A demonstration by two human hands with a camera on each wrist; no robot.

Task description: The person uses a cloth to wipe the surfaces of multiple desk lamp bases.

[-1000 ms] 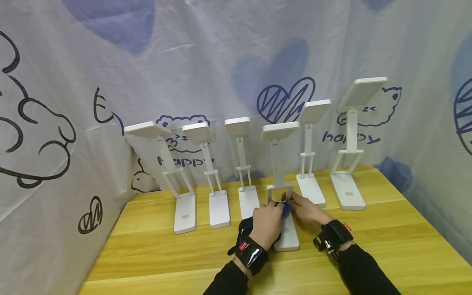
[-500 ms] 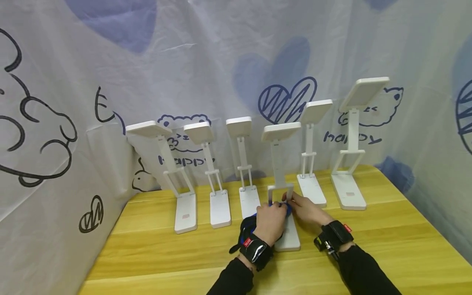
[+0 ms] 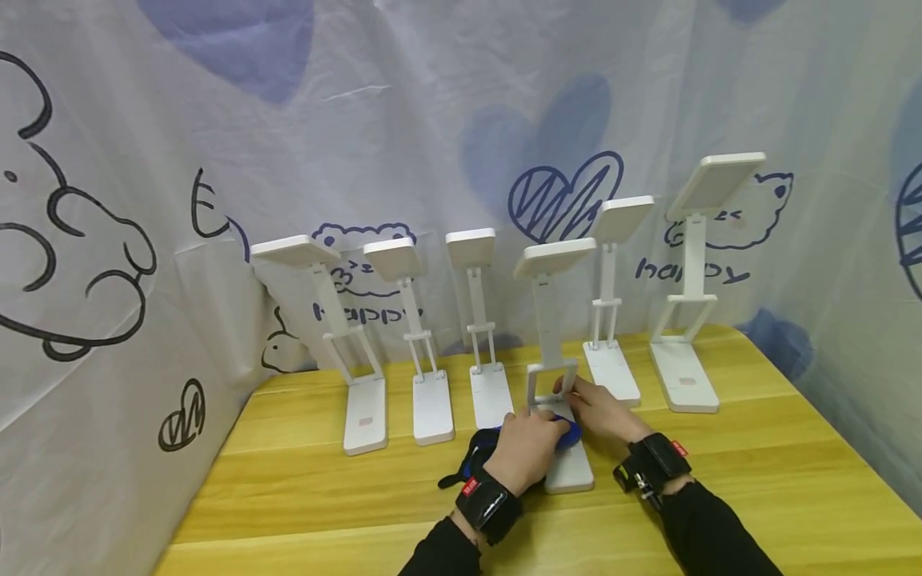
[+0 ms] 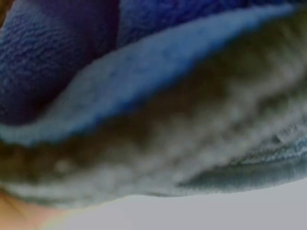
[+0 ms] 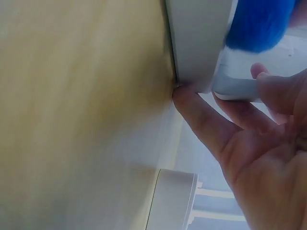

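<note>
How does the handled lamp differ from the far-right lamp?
The handled lamp stands nearer the camera; the far-right lamp stands farther back.
The right hand grips the handled lamp, and a blue cloth lies on its base; neither touches the far-right lamp.
The handled lamp's head lies flatter; the far-right lamp's tilts more steeply.
Both are white and unfolded.

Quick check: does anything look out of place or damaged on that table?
No spill or damage shows. One lamp looks out of line, standing nearer the camera than the other five lamps; the left hand holds a blue cloth over its base, and the right hand grips it.
</note>
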